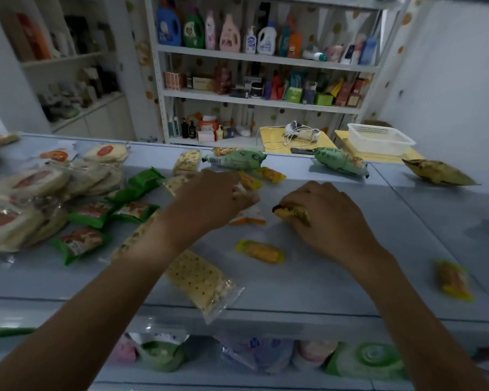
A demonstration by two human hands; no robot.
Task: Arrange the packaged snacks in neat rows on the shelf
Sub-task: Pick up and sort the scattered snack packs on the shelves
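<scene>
left hand (209,197) grips a white packet (247,214), right hand (322,211) a yellow snack (292,214); set both square, edges aligned.

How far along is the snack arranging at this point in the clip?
Early. Nothing looks finished: no neat row shows on the shelf top. In hand: the right hand has a grip on a small yellow snack pack, and the left hand reaches among orange packs. Left: the round cracker packs, green packs, long cracker sleeve and stray yellow packs lie scattered.
</scene>
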